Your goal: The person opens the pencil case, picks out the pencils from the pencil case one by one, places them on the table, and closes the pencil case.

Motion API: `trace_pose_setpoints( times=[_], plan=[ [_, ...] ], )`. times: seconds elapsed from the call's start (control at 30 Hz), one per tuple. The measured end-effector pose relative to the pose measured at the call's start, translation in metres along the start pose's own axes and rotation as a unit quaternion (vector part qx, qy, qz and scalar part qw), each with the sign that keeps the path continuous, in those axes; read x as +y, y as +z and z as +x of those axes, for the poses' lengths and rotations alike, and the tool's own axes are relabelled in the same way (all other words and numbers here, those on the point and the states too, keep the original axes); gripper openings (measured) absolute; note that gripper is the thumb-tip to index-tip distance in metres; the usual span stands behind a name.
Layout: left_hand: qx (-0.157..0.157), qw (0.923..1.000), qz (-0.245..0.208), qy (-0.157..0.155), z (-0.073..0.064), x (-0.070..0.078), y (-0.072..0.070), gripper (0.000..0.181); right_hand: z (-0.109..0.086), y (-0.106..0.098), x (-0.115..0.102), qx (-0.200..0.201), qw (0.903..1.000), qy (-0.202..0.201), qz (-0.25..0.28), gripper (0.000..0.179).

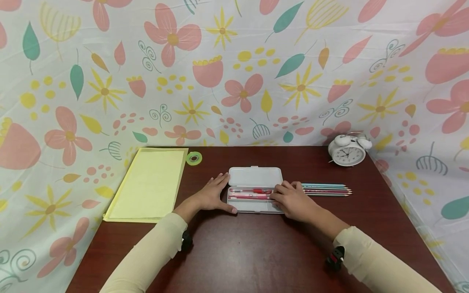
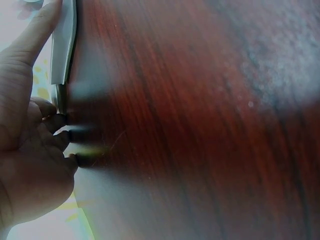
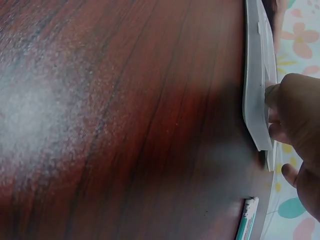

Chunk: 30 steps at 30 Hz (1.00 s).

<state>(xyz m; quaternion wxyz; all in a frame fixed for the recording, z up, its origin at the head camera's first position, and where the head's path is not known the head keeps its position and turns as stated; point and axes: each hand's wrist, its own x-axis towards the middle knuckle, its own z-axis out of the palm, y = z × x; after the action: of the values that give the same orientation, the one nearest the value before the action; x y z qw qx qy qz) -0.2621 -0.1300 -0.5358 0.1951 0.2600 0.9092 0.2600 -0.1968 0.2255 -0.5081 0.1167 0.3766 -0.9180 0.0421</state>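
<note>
A white pencil case (image 1: 255, 206) lies with its lid (image 1: 255, 176) folded back toward the wall. Inside are a pen with a red clip (image 1: 258, 191) and a pink pen (image 1: 249, 197). My left hand (image 1: 211, 195) is spread at the case's left side, thumb by the front left corner and fingers straight toward the lid. Over the right part of the case, my right hand (image 1: 294, 202) has its fingers bent down at the pens' ends. In the right wrist view, fingertips (image 3: 272, 95) reach inside the case's wall (image 3: 255, 85); whether they pinch a pen is hidden.
Several colored pencils (image 1: 326, 189) lie side by side just right of the case. A white alarm clock (image 1: 347, 150) stands at the back right. On the left are a yellow folder (image 1: 150, 183) and a roll of green tape (image 1: 193, 158). Flowered cloth (image 1: 234, 101) hangs behind the table.
</note>
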Motion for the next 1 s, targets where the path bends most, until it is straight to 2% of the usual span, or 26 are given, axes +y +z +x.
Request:
trace_pose_setpoints(
  times=[0.1, 0.33, 0.5, 0.7, 0.87, 1.0],
  plan=[
    [-0.001, 1.0000, 0.006, -0.001, 0.002, 0.000, 0.000, 0.154, 0.001, 0.000, -0.002, -0.007, 0.9999, 0.008, -0.003, 0.020],
    [-0.003, 0.9995, 0.032, -0.002, -0.010, 0.022, -0.011, 0.141, 0.004, 0.003, -0.002, -0.020, 0.9993, 0.030, 0.011, 0.019],
    [0.004, 0.9997, 0.025, 0.008, -0.009, 0.017, -0.008, 0.143, 0.005, 0.004, -0.001, -0.021, 0.9986, 0.044, 0.022, 0.014],
    [-0.006, 0.9994, 0.033, -0.006, -0.011, 0.023, -0.012, 0.141, 0.006, 0.003, -0.001, -0.021, 0.9981, 0.049, 0.030, 0.014],
    [-0.006, 0.9994, 0.034, -0.009, -0.011, 0.023, -0.011, 0.141, 0.008, 0.000, -0.003, -0.026, 0.9959, 0.059, 0.064, 0.017],
    [-0.007, 0.9997, 0.023, -0.007, -0.011, 0.022, -0.012, 0.144, 0.012, -0.002, -0.006, -0.015, 0.9955, 0.050, 0.078, 0.017]
  ],
)
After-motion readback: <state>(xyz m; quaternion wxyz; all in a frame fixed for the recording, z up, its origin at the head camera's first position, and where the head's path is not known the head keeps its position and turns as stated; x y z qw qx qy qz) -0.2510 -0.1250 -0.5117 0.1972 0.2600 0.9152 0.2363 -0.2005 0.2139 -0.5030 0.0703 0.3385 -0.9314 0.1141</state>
